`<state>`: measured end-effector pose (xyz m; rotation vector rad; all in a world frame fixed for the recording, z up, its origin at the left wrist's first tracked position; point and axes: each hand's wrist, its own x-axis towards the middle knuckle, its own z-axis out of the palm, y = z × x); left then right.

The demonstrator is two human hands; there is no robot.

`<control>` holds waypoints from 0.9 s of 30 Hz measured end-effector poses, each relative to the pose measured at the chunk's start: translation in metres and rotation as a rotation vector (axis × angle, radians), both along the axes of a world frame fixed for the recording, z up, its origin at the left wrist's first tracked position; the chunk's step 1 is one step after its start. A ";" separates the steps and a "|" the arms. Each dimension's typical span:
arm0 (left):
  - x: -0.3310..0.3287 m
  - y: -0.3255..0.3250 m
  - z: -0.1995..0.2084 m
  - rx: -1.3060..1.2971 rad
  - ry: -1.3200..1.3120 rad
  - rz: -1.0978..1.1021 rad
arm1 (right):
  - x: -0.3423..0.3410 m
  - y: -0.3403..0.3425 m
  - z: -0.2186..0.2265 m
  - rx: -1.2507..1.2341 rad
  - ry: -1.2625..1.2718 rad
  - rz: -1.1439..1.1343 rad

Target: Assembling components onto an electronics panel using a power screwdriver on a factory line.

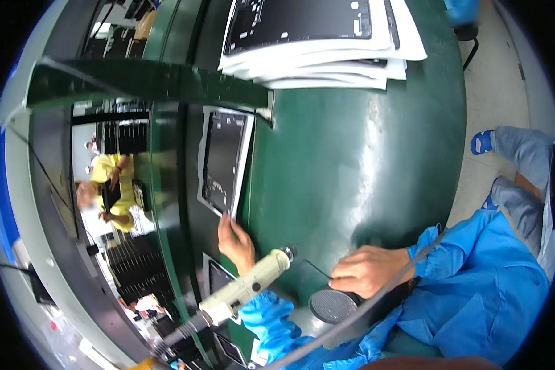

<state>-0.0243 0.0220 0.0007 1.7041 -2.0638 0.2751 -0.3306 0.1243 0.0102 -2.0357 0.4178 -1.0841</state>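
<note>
My left hand (235,245) reaches out at the left side of the green bench. Its fingertips are closed on the near corner of a flat black panel (222,163), which lies on a white foam sheet along the bench's left edge. My right hand (371,271) is closed, palm down, round a thin dark stick-like tool (316,269) that points left; the rest of it is hidden in the fingers. Just below that hand is a round black dish (334,306) with a mesh-like top. A cream electric screwdriver (248,287) hangs across my left forearm.
Stacked black panels (299,28) with white sheets stand at the far end of the bench (314,166). A green metal bar (148,83) crosses at upper left. A grey cable (376,299) runs before my right arm. A person in yellow (114,191) works beyond the frame.
</note>
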 end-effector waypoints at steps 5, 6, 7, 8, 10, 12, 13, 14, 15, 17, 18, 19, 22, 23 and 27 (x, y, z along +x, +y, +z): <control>0.037 0.168 -0.001 0.090 0.082 0.239 | 0.021 0.006 -0.004 0.057 -0.168 0.126; 0.026 0.184 0.005 0.087 0.086 0.246 | 0.030 0.010 -0.005 0.106 -0.261 0.152; 0.024 0.203 0.007 0.034 0.037 0.217 | 0.038 0.013 0.001 0.100 -0.300 0.182; 0.020 0.226 0.012 0.066 0.092 0.272 | 0.045 0.018 0.012 0.101 -0.345 0.217; 0.007 0.246 0.022 0.175 0.134 0.327 | 0.066 0.021 0.031 0.190 -0.373 0.238; 0.007 0.254 0.021 0.148 -0.019 0.260 | 0.089 0.012 0.029 0.084 -0.250 0.247; 0.003 0.258 0.029 0.198 -0.105 0.272 | 0.103 0.009 0.023 0.059 -0.221 0.223; 0.007 0.260 0.030 0.157 -0.068 0.260 | 0.117 0.004 0.017 0.024 -0.193 0.196; 0.011 0.260 0.029 0.106 0.009 0.287 | 0.129 0.000 0.009 0.008 -0.125 0.177; 0.004 0.240 0.014 -0.026 0.193 0.287 | 0.138 -0.015 -0.012 -0.071 0.023 0.108; -0.002 0.233 0.015 -0.007 0.275 0.301 | 0.145 -0.019 -0.018 -0.128 0.077 0.079; -0.006 0.227 0.013 0.030 0.333 0.288 | 0.152 -0.020 -0.020 -0.138 0.132 0.082; -0.019 0.215 0.006 0.056 0.323 0.259 | 0.152 -0.029 -0.022 -0.167 0.176 0.129; -0.018 0.214 0.004 0.069 0.352 0.270 | 0.151 -0.031 -0.025 -0.175 0.186 0.131; -0.004 0.219 0.002 0.075 0.354 0.245 | 0.151 -0.033 -0.029 -0.188 0.245 0.225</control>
